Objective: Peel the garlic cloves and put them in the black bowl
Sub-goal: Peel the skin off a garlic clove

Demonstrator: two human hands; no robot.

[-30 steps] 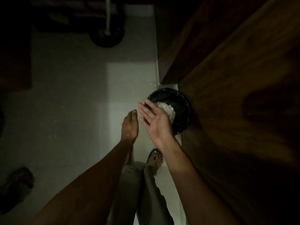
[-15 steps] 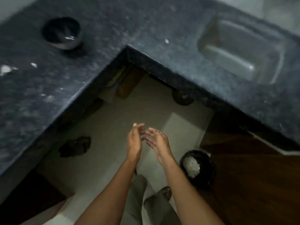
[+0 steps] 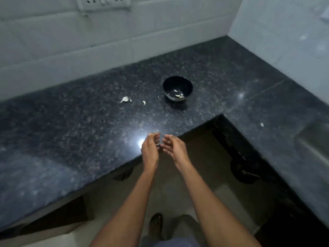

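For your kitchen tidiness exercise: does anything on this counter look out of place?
Yes. A garlic clove and a smaller pale scrap lie loose on the dark counter, left of the black bowl, not inside it.

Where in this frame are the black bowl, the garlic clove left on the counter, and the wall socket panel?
black bowl [image 3: 175, 85]: head view, dark inner wall below the far rim.
garlic clove [image 3: 125, 99]: head view, middle of the pale clove.
socket panel [image 3: 103, 1]: head view, centre of the white plate.
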